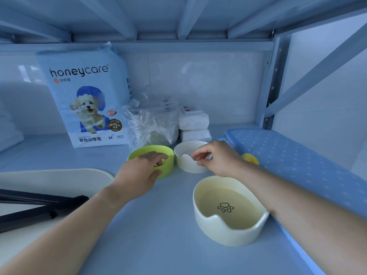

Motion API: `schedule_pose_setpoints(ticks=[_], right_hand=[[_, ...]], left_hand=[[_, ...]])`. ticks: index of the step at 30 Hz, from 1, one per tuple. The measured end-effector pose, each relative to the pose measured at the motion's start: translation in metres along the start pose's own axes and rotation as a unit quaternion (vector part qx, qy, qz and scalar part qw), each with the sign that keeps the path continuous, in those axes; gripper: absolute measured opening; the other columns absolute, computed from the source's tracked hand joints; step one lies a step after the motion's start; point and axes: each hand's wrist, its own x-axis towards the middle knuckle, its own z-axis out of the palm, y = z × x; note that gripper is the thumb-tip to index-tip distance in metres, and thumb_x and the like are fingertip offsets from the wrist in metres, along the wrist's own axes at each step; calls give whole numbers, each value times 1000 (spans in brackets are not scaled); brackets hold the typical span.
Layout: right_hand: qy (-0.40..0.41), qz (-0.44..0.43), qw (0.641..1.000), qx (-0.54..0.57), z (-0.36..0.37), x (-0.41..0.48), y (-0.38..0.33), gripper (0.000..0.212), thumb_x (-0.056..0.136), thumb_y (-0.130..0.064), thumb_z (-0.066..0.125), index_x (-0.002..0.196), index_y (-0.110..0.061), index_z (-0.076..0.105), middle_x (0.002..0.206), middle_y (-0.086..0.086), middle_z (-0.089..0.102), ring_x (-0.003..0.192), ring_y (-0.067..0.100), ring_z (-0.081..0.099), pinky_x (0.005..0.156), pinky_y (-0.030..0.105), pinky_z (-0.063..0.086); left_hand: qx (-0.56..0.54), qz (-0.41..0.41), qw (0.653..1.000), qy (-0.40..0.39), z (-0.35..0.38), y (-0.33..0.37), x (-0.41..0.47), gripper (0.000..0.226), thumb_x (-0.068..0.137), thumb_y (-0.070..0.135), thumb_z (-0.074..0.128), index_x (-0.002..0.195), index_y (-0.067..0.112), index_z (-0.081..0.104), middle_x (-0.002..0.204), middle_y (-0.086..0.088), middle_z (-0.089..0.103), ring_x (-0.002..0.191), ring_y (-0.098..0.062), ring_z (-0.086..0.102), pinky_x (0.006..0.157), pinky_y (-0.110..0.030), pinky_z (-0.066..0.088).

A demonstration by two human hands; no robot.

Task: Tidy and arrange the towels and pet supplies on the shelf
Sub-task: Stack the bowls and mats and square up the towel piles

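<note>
Green bowl [148, 150] just beside white bowl [186, 165]; left hand [139, 173] grips the green rim, fingers curled inside, thumb outside. Right hand [216, 157] pinches the white rim, fingertips together.

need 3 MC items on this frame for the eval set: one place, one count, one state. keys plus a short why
1. Where does the paw-print bowl sit?
A) at the back, against the wall
B) nearest the camera, in front of the other bowls
C) at the far left edge

2. How many bowls stand on the shelf?
A) two
B) five
C) three

3. What is the left hand doing?
A) gripping the green bowl at its rim
B) hanging idle
C) lying flat, palm down

Key: 1 B, the green bowl and the white bowl are farther back. 2 C, green, white and paw-print. 3 A, fingers inside the rim, thumb on the outer wall.
</note>
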Motion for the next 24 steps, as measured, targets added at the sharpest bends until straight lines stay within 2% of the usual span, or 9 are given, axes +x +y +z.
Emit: schedule_pose_setpoints(ticks=[5,7,10,12,14,16,18,21,24], right_hand=[[-7,3,1000,4,0,0,2,21,86,-9,65,102,-21,71,95,-4,69,74,0,55,59,-4,35],[-9,0,1000,6,-1,0,1,22,86,-9,65,104,-20,71,97,-5,69,79,1,57,61,-4,35],[12,-16,1000,6,-2,1,2,26,83,-15,69,109,-21,68,102,-9,68,93,4,58,69,-3,36],[30,-26,999,16,-4,1,3,27,81,-16,71,108,-21,68,103,-9,69,95,4,58,75,2,38],[31,-29,999,31,-5,1,3,25,81,-15,71,106,-21,69,102,-8,69,96,5,60,80,9,41],[23,-27,999,39,-5,1,3,24,82,-15,70,105,-21,69,102,-9,69,97,4,60,79,7,41],[22,-24,999,39,-5,1,3,23,82,-16,70,104,-22,69,102,-10,69,96,2,59,76,6,40],[27,-24,998,41,-5,1,4,22,81,-16,70,102,-23,70,102,-11,69,96,2,60,72,6,39],[27,-27,999,38,-5,0,4,21,82,-16,70,103,-21,70,101,-11,68,95,1,59,69,1,38]], left_hand=[[3,-3,1000,8,0,2,-1,42,89,27,55,129,33,45,111,21,55,101,-10,56,77,-28,49],[26,12,999,27,0,4,-1,46,86,29,58,130,31,44,114,16,56,104,-13,55,80,-27,47],[49,88,991,93,-1,8,-1,53,77,23,67,126,25,47,115,4,58,101,-24,58,81,-32,48],[12,157,981,114,-4,20,-3,45,79,21,59,123,27,49,116,4,57,101,-21,58,79,-31,52],[-38,240,966,88,-6,35,-7,39,84,18,49,120,30,52,116,8,56,99,-14,56,73,-28,53],[-73,294,952,51,-5,45,-11,40,84,10,51,115,35,57,111,12,53,93,-7,55,68,-25,51],[-84,312,946,21,-1,48,-13,38,84,10,52,107,39,61,110,13,53,93,-2,52,69,-26,50],[-73,312,947,-2,2,46,-14,26,85,24,47,95,42,63,112,15,52,96,0,50,70,-27,52],[-61,309,949,-14,2,43,-14,18,84,33,50,94,43,60,110,16,52,97,0,50,71,-23,51]])
